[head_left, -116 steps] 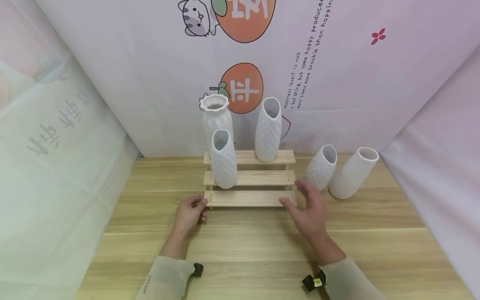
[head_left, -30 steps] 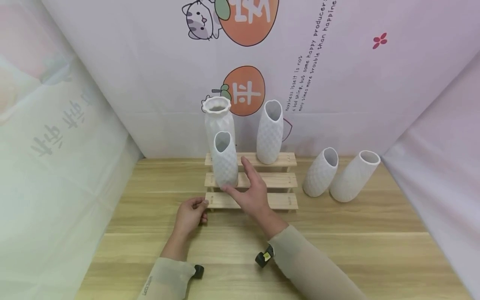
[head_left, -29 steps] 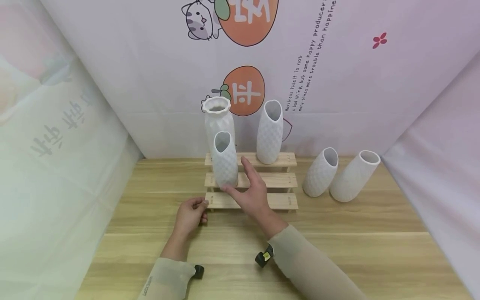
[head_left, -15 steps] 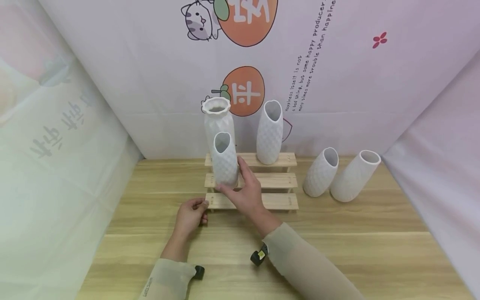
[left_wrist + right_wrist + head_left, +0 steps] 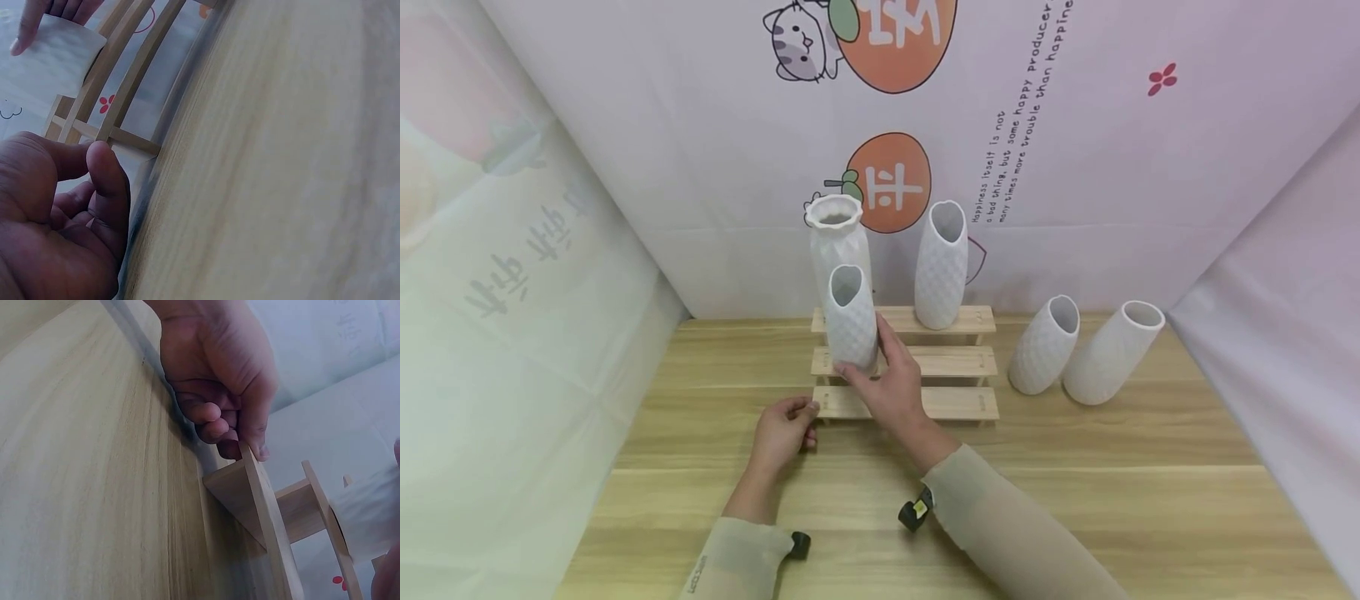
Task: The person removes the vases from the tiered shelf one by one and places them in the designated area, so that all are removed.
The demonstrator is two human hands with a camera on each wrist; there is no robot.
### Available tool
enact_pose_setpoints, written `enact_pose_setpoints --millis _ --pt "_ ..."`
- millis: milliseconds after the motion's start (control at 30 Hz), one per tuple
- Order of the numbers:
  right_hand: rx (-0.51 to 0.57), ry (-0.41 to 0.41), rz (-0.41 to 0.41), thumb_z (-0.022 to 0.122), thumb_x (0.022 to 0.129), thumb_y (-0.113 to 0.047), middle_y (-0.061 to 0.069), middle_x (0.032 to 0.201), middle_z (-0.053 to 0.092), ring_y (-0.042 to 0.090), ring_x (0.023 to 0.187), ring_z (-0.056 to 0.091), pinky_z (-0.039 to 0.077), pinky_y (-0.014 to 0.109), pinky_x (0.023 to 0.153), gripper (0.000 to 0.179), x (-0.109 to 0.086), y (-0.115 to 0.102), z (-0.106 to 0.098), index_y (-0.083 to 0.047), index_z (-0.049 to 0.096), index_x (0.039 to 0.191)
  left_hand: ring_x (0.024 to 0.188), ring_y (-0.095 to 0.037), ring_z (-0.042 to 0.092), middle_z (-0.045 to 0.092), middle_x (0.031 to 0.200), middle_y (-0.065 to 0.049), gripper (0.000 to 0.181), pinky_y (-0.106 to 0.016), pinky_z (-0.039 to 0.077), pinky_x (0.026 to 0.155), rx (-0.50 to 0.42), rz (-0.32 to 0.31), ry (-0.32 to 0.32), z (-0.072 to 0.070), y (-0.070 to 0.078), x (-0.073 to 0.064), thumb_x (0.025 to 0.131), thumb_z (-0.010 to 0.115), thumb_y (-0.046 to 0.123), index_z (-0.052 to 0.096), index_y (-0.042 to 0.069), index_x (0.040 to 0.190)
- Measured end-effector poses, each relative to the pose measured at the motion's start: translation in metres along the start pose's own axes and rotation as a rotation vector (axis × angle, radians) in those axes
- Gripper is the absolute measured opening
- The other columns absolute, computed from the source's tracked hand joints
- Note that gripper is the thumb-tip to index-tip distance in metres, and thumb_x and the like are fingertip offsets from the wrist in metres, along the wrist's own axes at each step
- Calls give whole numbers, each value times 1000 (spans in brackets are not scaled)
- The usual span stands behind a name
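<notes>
Head view: the right hand has closed in on the near white vase. One second ago thumb and fingers stood wide, with a gap to the vase's right side; now the fingers meet that side and the thumb lies across the front of the base. Vase stands upright at the left end of the middle tier of the wooden rack, in the same place as before. Judged consequence: a loose reach has become a hold, enough to steady or shift the vase. Left hand unchanged at the left end of the lowest tier. Ruffled-rim vase and slant-mouthed vase stand on the top tier; two more vases remain on the table, right of the rack.

Left wrist view: left thumb and index finger nearly together at the rack's corner. Beyond, one right-hand digit lies along the vase wall.

Right wrist view: left hand pinches the end of the lowest board, thumb on top, other fingers curled. Right hand mostly out of frame; its grip cannot be judged here.
</notes>
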State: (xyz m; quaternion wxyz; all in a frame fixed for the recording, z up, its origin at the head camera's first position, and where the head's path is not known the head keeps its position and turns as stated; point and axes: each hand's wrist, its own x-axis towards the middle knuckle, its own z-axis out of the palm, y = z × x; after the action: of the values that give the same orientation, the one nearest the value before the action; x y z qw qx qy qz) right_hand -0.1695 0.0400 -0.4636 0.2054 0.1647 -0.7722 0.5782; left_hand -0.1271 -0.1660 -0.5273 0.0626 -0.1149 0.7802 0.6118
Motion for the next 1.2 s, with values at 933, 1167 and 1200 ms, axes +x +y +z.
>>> enact_pose_setpoints --millis 933,1167,1200 --pt "82 66 -19 93 79 -10 12 148 57 28 136 56 48 40 111 85 -4 2 -3 -7 50 152 70 -22 69 70 92 -13 38 -32 64 63 1 -4 -3 1 4 -3 103 67 25 66 -2 129" --pt "122 77 -18 90 77 5 23 144 58 36 133 57 48 45 111 82 -7 -28 -16 5 50 148 69 -22 68 70 91 -14 37 -32 64 62 1 -8 1 1 4 -2 103 67 26 66 -1 129" --pt "127 76 -14 89 77 6 24 143 58 36 133 57 48 45 111 81 -8 -31 -18 5 50 148 69 -22 68 70 92 -14 37 -32 64 62 2 -7 1 1 4 -2 103 67 26 67 -1 129"
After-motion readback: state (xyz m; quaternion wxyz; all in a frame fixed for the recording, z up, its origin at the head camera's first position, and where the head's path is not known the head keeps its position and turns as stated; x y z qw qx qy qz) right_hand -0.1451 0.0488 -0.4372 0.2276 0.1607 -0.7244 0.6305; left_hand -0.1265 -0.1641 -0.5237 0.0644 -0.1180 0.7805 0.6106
